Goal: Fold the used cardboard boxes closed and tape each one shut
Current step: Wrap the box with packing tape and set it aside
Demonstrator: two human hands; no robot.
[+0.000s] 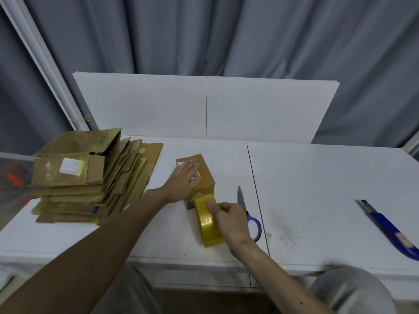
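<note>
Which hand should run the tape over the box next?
Right. The right hand grips the tape roll at the near end of the box. The left hand lies flat on top, fingers straight, so it is probably best left pinning the box.

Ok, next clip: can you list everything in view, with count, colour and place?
small box: one, brown, table centre
tape roll: one, yellow, on edge at the box's near end
flattened boxes: one stack, brown with yellowish tape, table's left
scissors: one pair, blue handles, right of the tape roll
utility knife: one, blue, table's right
table: one, white
boards: two, white, upright at the table's back
curtain: grey, behind
round object: one, grey, bottom right, unidentifiable
left grip: flat on the small box
right grip: holds the tape roll
</note>
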